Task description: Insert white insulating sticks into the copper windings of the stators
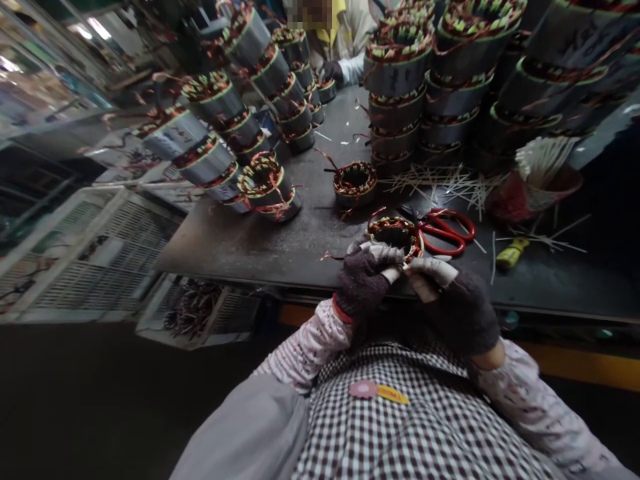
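Note:
At the table's near edge lies a motor stator (395,230), a ring wound with copper wire and edged in yellow-green. My left hand (367,273), in a dark glove with pale-wrapped fingertips, curls round its near left side and grips it. My right hand (445,287), gloved alike, pinches at the near right rim beside the left fingertips. Something small and pale shows between the fingertips, too small to name. Red-handled scissors (447,230) lie just right of the stator. A copper wire end sticks out left of my left hand.
Stacked stators (397,100) line the table (310,220) at both sides, with a single stator (354,183) between. White sticks lie near a red holder (533,190) and a yellow-handled tool (513,253). Crates (85,253) stand left. A person (345,33) sits opposite.

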`<state>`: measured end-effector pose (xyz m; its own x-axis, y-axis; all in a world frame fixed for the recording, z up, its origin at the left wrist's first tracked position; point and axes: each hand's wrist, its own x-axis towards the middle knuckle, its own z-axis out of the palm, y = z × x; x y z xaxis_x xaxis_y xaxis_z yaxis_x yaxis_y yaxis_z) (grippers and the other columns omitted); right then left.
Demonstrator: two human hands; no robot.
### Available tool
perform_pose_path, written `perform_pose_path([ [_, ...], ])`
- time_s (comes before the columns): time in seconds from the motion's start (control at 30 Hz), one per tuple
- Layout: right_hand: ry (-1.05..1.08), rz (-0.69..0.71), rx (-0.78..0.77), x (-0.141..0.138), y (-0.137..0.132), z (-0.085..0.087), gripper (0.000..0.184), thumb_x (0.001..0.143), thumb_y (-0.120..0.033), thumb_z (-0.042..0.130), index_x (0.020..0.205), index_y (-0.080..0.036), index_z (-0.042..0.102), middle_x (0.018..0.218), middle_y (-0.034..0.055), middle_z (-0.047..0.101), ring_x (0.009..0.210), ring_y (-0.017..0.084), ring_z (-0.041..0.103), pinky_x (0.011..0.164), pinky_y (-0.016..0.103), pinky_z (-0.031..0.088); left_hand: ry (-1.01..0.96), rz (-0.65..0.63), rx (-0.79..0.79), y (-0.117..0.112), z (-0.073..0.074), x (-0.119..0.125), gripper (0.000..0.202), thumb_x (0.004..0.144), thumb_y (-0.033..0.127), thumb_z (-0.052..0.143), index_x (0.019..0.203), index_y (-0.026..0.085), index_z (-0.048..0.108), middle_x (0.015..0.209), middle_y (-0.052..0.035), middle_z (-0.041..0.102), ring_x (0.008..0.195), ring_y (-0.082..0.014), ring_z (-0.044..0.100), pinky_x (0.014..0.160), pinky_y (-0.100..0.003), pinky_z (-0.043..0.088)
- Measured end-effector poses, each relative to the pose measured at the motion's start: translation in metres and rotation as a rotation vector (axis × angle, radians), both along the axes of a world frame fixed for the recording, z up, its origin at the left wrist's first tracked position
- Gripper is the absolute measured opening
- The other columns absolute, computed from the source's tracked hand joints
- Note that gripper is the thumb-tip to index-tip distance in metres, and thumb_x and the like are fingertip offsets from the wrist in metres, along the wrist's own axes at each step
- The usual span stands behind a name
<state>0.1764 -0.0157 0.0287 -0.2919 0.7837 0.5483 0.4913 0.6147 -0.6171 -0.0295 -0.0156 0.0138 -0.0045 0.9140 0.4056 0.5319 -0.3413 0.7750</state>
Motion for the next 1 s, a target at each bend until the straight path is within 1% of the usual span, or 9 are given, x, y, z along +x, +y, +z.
perform_pose_path([
  [0.17,0.002,0.014,-0.017,-0.001,0.002,-0.002,0.018,0.113,-0.033,0.070,0.114,-0.023,0.084,0.105,0.0096,0.090,0.088,0.028,0.087,0.078,0.042,0.073,-0.010,-0.032,0.002,-0.001,0.000,-0.001,0.011,0.095,0.021,0.089,0.104,0.026,0.089,0.106,-0.0021,0.090,0.107,-0.0269,0.083,0.113,-0.053,0.066],
  [0.33,0.010,-0.006,0.082,0.005,-0.001,0.001,0.015,0.113,-0.033,0.071,0.113,-0.025,0.084,0.106,0.0093,0.090,0.093,0.028,0.088,0.085,0.042,0.074,-0.018,-0.030,0.060,0.000,0.000,0.001,0.009,0.096,0.021,0.091,0.104,0.025,0.089,0.104,-0.0018,0.091,0.105,-0.0255,0.084,0.116,-0.052,0.065],
  [0.47,-0.065,0.020,0.003,0.004,0.010,-0.007,0.020,0.113,-0.034,0.069,0.116,-0.023,0.085,0.106,0.0100,0.090,0.089,0.029,0.087,0.080,0.043,0.073,0.029,-0.018,0.045,0.000,0.003,0.002,0.010,0.095,0.023,0.093,0.105,0.026,0.090,0.105,-0.0008,0.091,0.108,-0.0261,0.084,0.119,-0.053,0.063],
  [0.57,-0.101,0.009,0.013,0.006,0.016,-0.010,0.021,0.113,-0.034,0.068,0.118,-0.024,0.086,0.109,0.0105,0.090,0.096,0.031,0.087,0.085,0.046,0.074,0.030,-0.050,0.031,-0.002,0.008,0.000,0.010,0.098,0.026,0.091,0.108,0.028,0.091,0.104,-0.0004,0.091,0.105,-0.0252,0.084,0.112,-0.050,0.066],
  [0.67,-0.115,0.019,0.152,0.008,0.018,-0.001,0.022,0.113,-0.033,0.067,0.119,-0.025,0.087,0.120,0.0125,0.088,0.108,0.032,0.085,0.093,0.048,0.074,-0.020,-0.083,0.025,-0.005,0.013,-0.001,0.007,0.103,0.032,0.087,0.106,0.027,0.090,0.099,-0.0001,0.089,0.099,-0.0242,0.083,0.106,-0.049,0.068],
  [0.8,-0.049,0.089,0.251,0.003,0.015,0.025,0.014,0.109,-0.027,0.072,0.107,-0.028,0.086,0.116,0.0110,0.086,0.108,0.032,0.084,0.091,0.048,0.075,-0.082,-0.070,0.030,-0.003,0.014,0.001,0.010,0.101,0.036,0.088,0.102,0.026,0.090,0.099,-0.0015,0.090,0.099,-0.0279,0.084,0.106,-0.053,0.069],
  [0.9,0.090,0.155,0.137,-0.002,0.014,0.033,0.013,0.111,-0.026,0.070,0.105,-0.029,0.082,0.124,0.0101,0.085,0.116,0.030,0.083,0.096,0.046,0.074,-0.001,-0.092,0.066,-0.002,0.011,0.001,0.010,0.102,0.035,0.084,0.101,0.026,0.089,0.101,-0.0024,0.091,0.101,-0.0306,0.086,0.109,-0.056,0.069],
  [0.93,0.144,0.178,0.055,-0.003,0.015,0.030,0.013,0.113,-0.030,0.068,0.109,-0.029,0.081,0.125,0.0094,0.086,0.115,0.029,0.084,0.095,0.045,0.074,0.040,-0.084,0.083,-0.002,0.010,0.000,0.011,0.103,0.036,0.083,0.106,0.027,0.088,0.107,-0.0038,0.092,0.107,-0.0323,0.086,0.112,-0.057,0.068],
  [1.0,0.226,0.201,-0.145,-0.001,0.014,0.015,0.020,0.116,-0.044,0.066,0.114,-0.028,0.078,0.116,0.0073,0.086,0.102,0.027,0.084,0.087,0.042,0.074,0.113,-0.044,0.112,-0.004,0.007,-0.002,0.022,0.103,0.038,0.084,0.122,0.026,0.087,0.124,-0.0074,0.091,0.122,-0.0350,0.085,0.120,-0.058,0.065],
])
